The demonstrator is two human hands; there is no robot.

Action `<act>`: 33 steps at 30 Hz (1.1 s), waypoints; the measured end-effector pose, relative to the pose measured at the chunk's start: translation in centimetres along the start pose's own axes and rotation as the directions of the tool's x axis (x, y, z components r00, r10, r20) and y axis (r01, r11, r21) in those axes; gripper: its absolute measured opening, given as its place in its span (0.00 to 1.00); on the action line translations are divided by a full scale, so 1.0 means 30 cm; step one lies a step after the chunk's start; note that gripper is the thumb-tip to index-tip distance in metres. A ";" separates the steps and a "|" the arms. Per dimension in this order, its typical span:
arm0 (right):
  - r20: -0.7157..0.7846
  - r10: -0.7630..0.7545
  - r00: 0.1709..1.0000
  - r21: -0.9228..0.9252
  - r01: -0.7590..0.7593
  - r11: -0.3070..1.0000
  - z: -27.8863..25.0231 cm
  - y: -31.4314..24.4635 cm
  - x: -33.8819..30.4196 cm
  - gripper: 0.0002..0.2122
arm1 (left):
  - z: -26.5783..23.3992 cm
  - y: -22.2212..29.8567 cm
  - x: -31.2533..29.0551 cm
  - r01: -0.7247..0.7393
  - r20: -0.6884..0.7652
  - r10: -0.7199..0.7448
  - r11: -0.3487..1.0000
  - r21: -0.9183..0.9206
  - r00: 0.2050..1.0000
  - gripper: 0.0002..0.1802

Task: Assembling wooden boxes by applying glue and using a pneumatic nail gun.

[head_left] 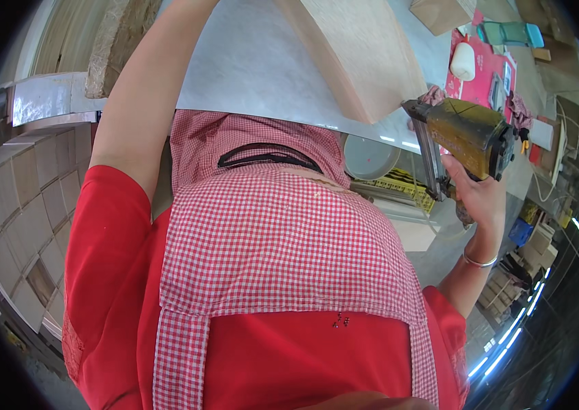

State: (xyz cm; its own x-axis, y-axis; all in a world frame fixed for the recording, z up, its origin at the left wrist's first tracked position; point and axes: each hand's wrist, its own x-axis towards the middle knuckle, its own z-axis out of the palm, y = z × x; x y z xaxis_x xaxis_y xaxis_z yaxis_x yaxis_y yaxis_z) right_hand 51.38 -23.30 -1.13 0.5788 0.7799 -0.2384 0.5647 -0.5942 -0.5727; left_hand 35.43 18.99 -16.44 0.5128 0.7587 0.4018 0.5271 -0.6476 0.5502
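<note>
My right hand [479, 199] is wrapped round the grip of a pneumatic nail gun [475, 137] with a worn yellow-and-black body. The gun's nose end meets or nearly meets the near corner of a pale wooden box or panel piece [364, 65]; whether they touch I cannot tell. That wooden piece lies on a light grey worktable [255, 68] and runs out past the upper edge of the picture. My left forearm stretches up along the table's left side, and its hand is beyond the frame.
Another wooden block [443, 14] sits farther back. At the right lie a white squeeze bottle [463, 61], a teal bottle [511, 34] and a pink sheet [487, 65]. A round pale basin [371, 156] stands below the table edge. Stacked boards [37, 178] rise at the left.
</note>
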 end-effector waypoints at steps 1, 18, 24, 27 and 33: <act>-0.016 -0.014 1.000 0.008 0.014 1.000 0.003 -0.002 -0.002 0.16 | 0.004 -0.004 -0.001 0.000 -0.001 0.000 1.000 0.001 1.000 0.17; -0.189 0.194 0.963 0.095 -0.179 0.979 -0.031 0.040 0.074 0.16 | -0.370 0.174 -0.461 0.364 0.313 -0.417 0.906 0.215 0.853 0.21; -0.154 0.243 0.958 0.142 -0.222 0.965 -0.067 0.031 0.049 0.14 | -0.386 0.287 -0.494 -0.276 0.213 0.240 0.947 0.164 0.947 0.30; -0.144 0.253 0.957 0.154 -0.231 0.961 -0.068 0.035 0.037 0.14 | -0.344 0.300 -0.474 -0.427 0.274 0.381 0.894 0.133 0.883 0.37; -0.139 0.243 0.960 0.144 -0.223 0.964 -0.059 0.036 0.032 0.14 | -0.334 0.301 -0.484 -0.363 0.524 0.247 0.923 0.130 0.815 0.42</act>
State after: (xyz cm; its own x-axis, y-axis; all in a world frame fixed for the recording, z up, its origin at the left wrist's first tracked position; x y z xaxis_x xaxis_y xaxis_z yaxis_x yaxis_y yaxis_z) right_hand 53.58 -23.54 -0.60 0.7745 0.5771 -0.2589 0.3306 -0.7183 -0.6122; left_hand 25.95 2.83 -9.97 0.9030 0.4221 0.0801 0.3886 -0.8820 0.2664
